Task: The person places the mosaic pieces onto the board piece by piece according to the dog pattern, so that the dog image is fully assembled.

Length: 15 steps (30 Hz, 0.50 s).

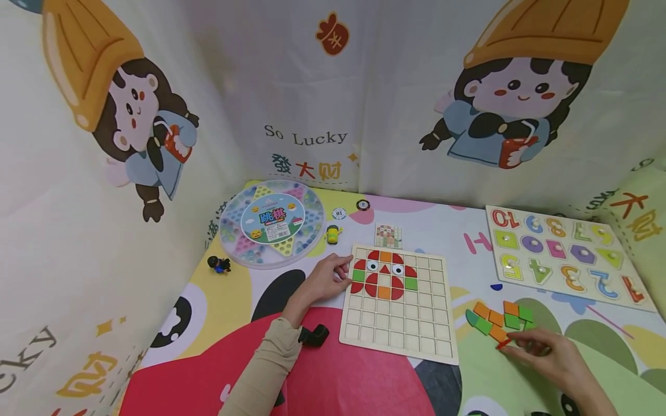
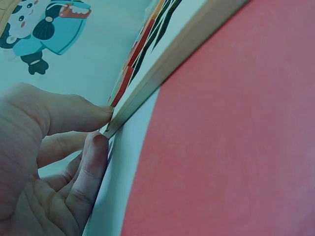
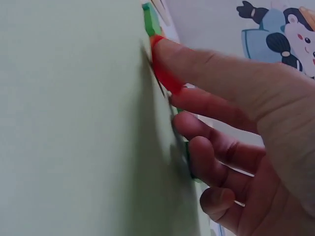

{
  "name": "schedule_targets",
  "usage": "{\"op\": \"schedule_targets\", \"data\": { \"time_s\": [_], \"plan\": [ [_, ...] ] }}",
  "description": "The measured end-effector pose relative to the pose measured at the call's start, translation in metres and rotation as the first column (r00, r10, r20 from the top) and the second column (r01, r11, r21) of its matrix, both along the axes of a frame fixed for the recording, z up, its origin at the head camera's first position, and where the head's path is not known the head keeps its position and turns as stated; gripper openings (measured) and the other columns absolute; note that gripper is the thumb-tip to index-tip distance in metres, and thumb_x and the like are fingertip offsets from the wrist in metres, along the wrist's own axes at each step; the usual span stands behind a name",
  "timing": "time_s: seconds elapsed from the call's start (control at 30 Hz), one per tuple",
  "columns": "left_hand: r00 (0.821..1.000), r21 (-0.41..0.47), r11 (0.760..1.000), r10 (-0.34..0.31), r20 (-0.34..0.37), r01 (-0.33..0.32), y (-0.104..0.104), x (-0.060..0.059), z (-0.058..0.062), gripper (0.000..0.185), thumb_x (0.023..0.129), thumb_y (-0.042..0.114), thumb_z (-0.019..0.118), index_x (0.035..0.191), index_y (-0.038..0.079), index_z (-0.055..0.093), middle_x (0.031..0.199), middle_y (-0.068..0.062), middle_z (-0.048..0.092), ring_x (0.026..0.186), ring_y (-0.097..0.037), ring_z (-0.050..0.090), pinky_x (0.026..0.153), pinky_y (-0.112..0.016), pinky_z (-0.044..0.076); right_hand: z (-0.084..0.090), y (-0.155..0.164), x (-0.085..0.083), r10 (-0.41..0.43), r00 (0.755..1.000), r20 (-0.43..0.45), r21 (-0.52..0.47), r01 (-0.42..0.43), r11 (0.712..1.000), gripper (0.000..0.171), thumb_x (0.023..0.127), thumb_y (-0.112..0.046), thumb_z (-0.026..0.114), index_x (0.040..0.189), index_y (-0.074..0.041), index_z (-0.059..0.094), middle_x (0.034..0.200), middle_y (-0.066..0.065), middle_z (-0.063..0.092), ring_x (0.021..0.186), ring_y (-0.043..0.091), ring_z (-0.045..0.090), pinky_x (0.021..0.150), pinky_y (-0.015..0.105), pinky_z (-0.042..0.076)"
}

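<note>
A wooden grid board [image 1: 390,326] lies in front of me, with red, orange and green tiles forming a face with two eyes in its upper rows. My left hand [image 1: 326,280] pinches the board's left edge; in the left wrist view its thumb and finger [image 2: 93,152] meet at the board's side [image 2: 152,78]. To the right of the board, my right hand [image 1: 554,355] pinches a small red tile [image 3: 165,69] between thumb and finger. Just beyond that hand lies a loose group of orange tiles [image 1: 481,310] and green tiles [image 1: 483,326].
A small pattern card [image 1: 388,236] lies behind the board. A round Chinese checkers set [image 1: 273,216] is at the back left, near a yellow figure [image 1: 333,234] and a dark figure [image 1: 218,264]. A number puzzle board [image 1: 567,257] lies at the right. A dark blue piece [image 1: 496,287] is near the tiles.
</note>
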<state>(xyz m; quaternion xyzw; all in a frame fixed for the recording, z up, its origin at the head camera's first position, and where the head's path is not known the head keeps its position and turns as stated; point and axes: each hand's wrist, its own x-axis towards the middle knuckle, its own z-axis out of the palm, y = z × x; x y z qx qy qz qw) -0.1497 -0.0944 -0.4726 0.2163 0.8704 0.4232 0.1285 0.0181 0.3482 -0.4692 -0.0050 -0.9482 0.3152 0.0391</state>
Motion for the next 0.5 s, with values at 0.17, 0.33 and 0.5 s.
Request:
{"op": "schedule_targets", "data": {
  "time_s": [0.17,0.33,0.5],
  "plan": [
    [1.0,-0.004,1.0,0.002,0.002,-0.002,0.001,0.0,0.0,0.06,0.088,0.01,0.073,0.143,0.002,0.05,0.096,-0.001,0.053,0.086,-0.011,0.055,0.074,-0.02,0.052,-0.003,-0.004,-0.003,-0.002,0.999,-0.049,-0.024,0.001,1.0,0.02,0.068,-0.004,0.088,0.084,-0.003,0.076,0.071,-0.014,0.056,0.059,0.001,0.047,0.051,0.019,0.039],
    [1.0,-0.009,1.0,0.008,0.002,-0.008,0.001,-0.001,0.001,0.059,0.088,0.01,0.073,0.143,0.002,0.05,0.096,-0.001,0.053,0.086,-0.012,0.055,0.074,-0.02,0.051,-0.001,-0.006,-0.003,-0.004,0.998,-0.065,-0.042,0.001,0.999,0.016,0.07,-0.001,0.086,0.079,-0.007,0.074,0.07,-0.015,0.057,0.059,0.001,0.046,0.05,0.019,0.039],
    [1.0,-0.01,1.0,0.007,0.0,-0.007,0.001,0.0,0.001,0.059,0.088,0.009,0.073,0.143,0.002,0.051,0.096,0.0,0.053,0.085,-0.012,0.055,0.073,-0.02,0.051,0.01,-0.008,-0.007,-0.015,1.0,-0.027,-0.041,0.014,0.999,0.012,0.077,-0.005,0.082,0.085,-0.004,0.074,0.07,-0.014,0.06,0.06,0.002,0.049,0.05,0.021,0.041]
  ]
}}
